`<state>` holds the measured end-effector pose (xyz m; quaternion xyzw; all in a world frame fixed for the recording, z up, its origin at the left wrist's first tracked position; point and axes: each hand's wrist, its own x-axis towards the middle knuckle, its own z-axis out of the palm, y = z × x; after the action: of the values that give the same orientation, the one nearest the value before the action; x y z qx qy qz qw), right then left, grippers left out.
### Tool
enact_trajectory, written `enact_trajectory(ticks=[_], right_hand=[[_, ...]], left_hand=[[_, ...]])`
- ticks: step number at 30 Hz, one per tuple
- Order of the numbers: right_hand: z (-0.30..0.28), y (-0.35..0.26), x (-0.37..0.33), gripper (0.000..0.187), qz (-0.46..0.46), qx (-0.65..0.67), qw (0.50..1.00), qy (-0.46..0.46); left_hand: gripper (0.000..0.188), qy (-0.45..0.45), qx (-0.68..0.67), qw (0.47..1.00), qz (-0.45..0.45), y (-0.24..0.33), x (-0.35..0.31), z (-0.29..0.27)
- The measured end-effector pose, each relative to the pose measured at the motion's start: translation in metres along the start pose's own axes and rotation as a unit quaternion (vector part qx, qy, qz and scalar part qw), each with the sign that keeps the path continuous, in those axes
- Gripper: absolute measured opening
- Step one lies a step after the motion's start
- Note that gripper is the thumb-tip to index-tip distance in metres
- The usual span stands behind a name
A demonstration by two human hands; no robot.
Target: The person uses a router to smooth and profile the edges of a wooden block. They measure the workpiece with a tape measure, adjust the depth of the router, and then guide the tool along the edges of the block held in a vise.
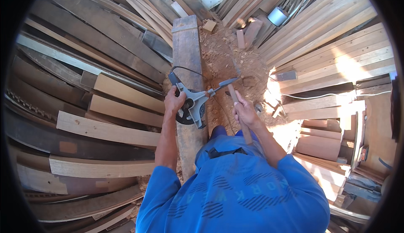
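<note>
Bright blue cloth of the person's shirt [252,191] sits closest to the lens. Beyond it, a grey-and-black tool with branching metal arms [195,95] rests on a long, weathered wooden beam [186,43], one arm reaching past the beam's right edge. At the beam's left edge, the left hand [173,101] curls around the tool's side. Right of the beam, the right hand [245,112] is closed around a slim brown wooden stick [245,133]; a blue-grey blade-like piece [228,82] meets its top, joined to which I cannot tell. The step looks like steadying the tool while bringing the stick to it; the next move calls for a firm left grip, clear of the black cord [189,69]. Around lie reddish-brown shavings [216,60] and stacked pale boards [111,131].
</note>
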<state>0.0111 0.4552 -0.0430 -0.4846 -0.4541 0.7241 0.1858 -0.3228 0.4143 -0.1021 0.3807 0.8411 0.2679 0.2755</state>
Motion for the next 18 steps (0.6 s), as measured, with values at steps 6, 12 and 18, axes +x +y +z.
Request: enact_trajectory(ticks=[6,12,18], right_hand=[[-0.01,0.002,-0.002,0.065,0.011,0.001,1.0,-0.027],[-0.009,-0.006,0.0,0.066,0.017,-0.026,0.998,-0.057],[-0.019,-0.002,0.006,0.041,-0.047,0.023,0.997,0.05]], left_hand=[[0.06,-0.038,-0.005,0.999,0.005,0.008,0.0,-0.001],[0.052,0.038,0.017,0.999,0.016,-0.007,0.002,0.005],[0.048,-0.013,0.0,1.0,0.003,0.006,-0.003,-0.002]])
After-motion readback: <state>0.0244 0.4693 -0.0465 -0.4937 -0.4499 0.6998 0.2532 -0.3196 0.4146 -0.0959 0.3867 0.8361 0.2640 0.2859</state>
